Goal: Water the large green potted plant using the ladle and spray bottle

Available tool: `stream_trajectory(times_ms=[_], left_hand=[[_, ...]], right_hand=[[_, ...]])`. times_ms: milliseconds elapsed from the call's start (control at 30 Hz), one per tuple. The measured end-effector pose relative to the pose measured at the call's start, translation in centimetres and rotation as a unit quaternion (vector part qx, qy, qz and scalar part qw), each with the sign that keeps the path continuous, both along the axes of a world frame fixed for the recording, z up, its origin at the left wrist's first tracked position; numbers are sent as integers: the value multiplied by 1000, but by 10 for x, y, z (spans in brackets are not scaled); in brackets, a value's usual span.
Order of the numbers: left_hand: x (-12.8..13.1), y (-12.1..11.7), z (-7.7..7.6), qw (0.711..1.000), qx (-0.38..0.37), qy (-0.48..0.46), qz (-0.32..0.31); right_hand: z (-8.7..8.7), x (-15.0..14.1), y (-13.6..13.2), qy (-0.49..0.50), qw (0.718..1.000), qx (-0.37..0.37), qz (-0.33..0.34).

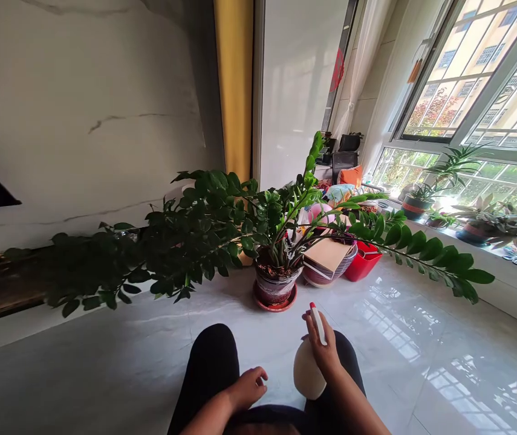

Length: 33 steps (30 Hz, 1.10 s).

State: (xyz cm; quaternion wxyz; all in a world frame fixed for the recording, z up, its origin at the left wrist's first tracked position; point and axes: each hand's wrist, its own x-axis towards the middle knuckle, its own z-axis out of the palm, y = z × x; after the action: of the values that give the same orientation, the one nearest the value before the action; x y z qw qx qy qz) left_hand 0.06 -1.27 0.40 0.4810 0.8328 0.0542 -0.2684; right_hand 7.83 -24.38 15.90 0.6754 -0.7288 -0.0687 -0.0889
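Right hand (pixel 323 345) wraps the neck of the spray bottle (pixel 308 376), held over the right knee; red nozzle (pixel 312 305) faces away from the body. Can't tell if the trigger is squeezed. Left hand (pixel 250 388) is empty, half curled by the left thigh, apart from the right. Bottle sits short of the saucer's (pixel 279 310) near rim, to its right. Plant (pixel 273 202) stands in a pot (pixel 277 285) on that saucer, on the floor (pixel 149 344). Looks like misting: I'd keep the bottle upright, lift the nozzle to leaf height, use the free hand to steady stems. Long right stem leans toward the windowsill's (pixel 512 283) front edge; better aim short of the cardboard (pixel 329 254) beyond the saucer's right rim.
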Motion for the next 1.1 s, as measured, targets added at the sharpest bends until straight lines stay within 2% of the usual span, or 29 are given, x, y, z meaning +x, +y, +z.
stream_trajectory(times_ms=[100, 400, 500, 633, 733, 833, 1100], left_hand=[[0, -1, 1, 1000, 13, -4, -10], [1, -3, 4, 999, 40, -11, -10], [1, -2, 5, 999, 45, -14, -16], [1, -1, 6, 998, 46, -17, -27], [1, -1, 5, 998, 46, -18, -36], [1, -1, 5, 998, 51, -19, -38], [-2, -2, 6, 998, 58, -16, -30]], right_hand=[[-3, 0, 0, 4, 1000, -5, -13], [-33, 2, 4, 71, 997, 34, -12], [-32, -1, 6, 52, 998, 23, 4], [-21, -7, 7, 4, 1000, 10, 18], [-12, -6, 7, -20, 1000, 10, 12], [-13, -1, 6, -27, 999, 18, -10], [-46, 4, 5, 78, 995, 46, -44]])
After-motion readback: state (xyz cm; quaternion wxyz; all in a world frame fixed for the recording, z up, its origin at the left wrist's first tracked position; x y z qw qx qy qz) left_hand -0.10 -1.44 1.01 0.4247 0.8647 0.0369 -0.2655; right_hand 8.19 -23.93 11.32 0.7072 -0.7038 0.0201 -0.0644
